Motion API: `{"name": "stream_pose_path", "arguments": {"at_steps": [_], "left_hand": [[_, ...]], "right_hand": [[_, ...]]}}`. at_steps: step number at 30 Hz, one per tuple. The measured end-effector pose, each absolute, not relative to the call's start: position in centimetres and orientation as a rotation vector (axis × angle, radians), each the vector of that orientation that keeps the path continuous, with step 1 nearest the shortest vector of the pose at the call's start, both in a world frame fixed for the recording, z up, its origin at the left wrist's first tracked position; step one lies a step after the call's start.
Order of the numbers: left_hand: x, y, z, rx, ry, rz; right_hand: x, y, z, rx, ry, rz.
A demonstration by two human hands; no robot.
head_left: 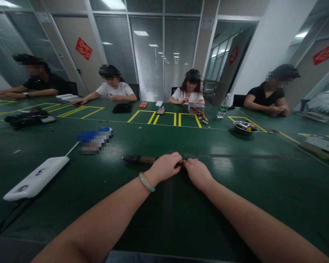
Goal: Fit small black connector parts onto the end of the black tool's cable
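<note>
On the green table lies a dark rod-shaped tool (139, 159), perhaps an electric screwdriver, with a ribbed collar and a small metal tip pointing left. My left hand (166, 166), with a pale bangle on the wrist, is curled over the tool's right part. Its fingers are bent and closed. Right beside it, my right hand (199, 173) has its fingers pressed together near the left fingertips. Whatever lies between the right fingers is hidden, as is the tool's right end.
A white power bank (38, 177) with cables lies left, near a pixelated blue-and-white item (95, 139). Beyond are black cables (24, 117), a metal bowl (245, 128) of small parts, a water bottle (223, 106) and yellow tape marks. Several people sit across the table.
</note>
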State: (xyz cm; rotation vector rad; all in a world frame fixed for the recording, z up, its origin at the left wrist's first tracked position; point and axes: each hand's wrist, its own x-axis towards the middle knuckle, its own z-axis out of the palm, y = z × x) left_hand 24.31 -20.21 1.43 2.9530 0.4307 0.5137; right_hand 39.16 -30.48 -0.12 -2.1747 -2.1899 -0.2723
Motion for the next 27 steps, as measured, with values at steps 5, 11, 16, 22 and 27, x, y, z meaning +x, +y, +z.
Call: {"name": "stream_pose_path", "arguments": {"at_steps": [5,11,16,22,27], "left_hand": [[24.2,-20.6,1.8,2.944,0.433,0.585],[23.8,-21.2,2.8,2.910,0.313,0.805],[23.1,-21.4,2.7,2.927,-0.046,0.642],[22.6,-21.0,2.4,2.884,-0.213,0.393],[22.9,-20.9,2.3,2.862,-0.224,0.307]], "right_hand": [[39.2,-30.4,-0.1,-2.196,-2.191,-0.280],[39.3,-30.4,0.1,-2.222,-2.184,-0.251],[39.4,-30.6,0.3,-2.183,-2.214,-0.257],[45.3,-33.6,0.1,-2.356,-2.078,-0.348],[57.2,-42.2,-1.2,-2.512,-1.855,-0.545]]}}
